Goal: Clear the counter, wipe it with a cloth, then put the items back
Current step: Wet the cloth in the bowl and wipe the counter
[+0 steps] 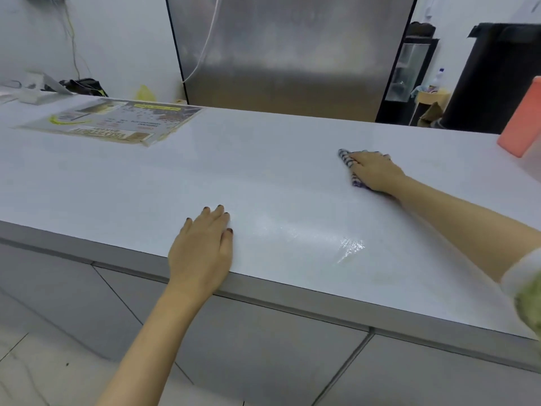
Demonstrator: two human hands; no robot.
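Note:
A white counter (pixel 263 177) runs across the view. My right hand (pixel 376 171) lies flat on a blue-and-white striped cloth (pixel 347 159), pressing it onto the counter towards the far right; most of the cloth is hidden under the hand. My left hand (pixel 205 244) rests flat with straight fingers on the counter's near edge and holds nothing. A wet, shiny streak (pixel 349 249) shows on the surface between the two hands.
A laminated printed sheet (pixel 114 121) lies on the counter's far left. An orange-pink block (pixel 524 118) stands at the right end. A steel fridge (pixel 289 54) rises behind the counter. Grey cabinet fronts (pixel 263 347) are below the edge.

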